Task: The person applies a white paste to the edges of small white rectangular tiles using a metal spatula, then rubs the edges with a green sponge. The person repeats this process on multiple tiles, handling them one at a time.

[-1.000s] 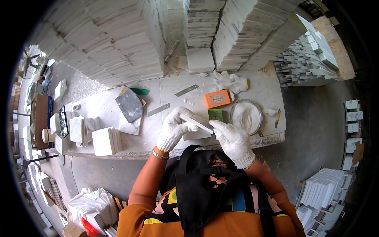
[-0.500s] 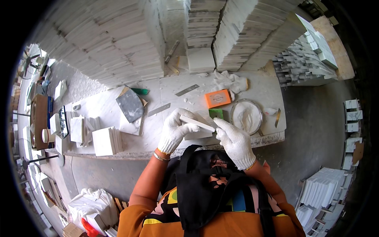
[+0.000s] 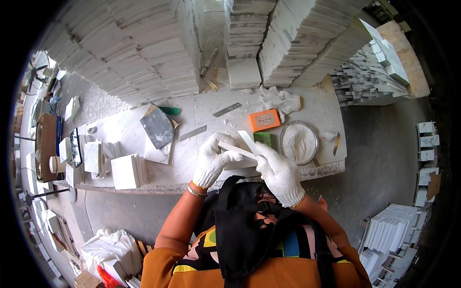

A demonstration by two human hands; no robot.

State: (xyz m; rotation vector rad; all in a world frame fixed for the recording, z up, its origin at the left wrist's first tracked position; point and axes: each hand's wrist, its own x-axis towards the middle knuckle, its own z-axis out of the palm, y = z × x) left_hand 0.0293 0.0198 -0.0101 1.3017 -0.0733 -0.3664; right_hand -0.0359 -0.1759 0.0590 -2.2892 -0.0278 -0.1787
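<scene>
My left hand (image 3: 210, 160), in a white knit glove, is closed around a white marble tile (image 3: 236, 150) tilted so that its narrow edge shows. In my gloved right hand (image 3: 280, 176) is a thin, flat scraper blade (image 3: 247, 141), pale and shiny, with its free end pointing up and left. The blade stands across the right end of the tile; whether it touches cannot be made out. Under the hands, another white tile (image 3: 242, 164) lies near the bench's front edge, partly hidden. A bowl of white powder (image 3: 298, 142) stands just right of my right hand.
On the marble bench (image 3: 216, 102) lie an orange box (image 3: 264, 120), a green block (image 3: 262, 138), two metal strips (image 3: 227, 110), a grey slab (image 3: 158, 128) and a crumpled glove (image 3: 280, 102). Upright tiles (image 3: 127, 171) stand at left. Tall tile stacks (image 3: 134, 53) wall off the back.
My right hand has moved slightly left and turned, so the blade's flat face now shows above the tile. The left hand and its tile stay nearly in place.
</scene>
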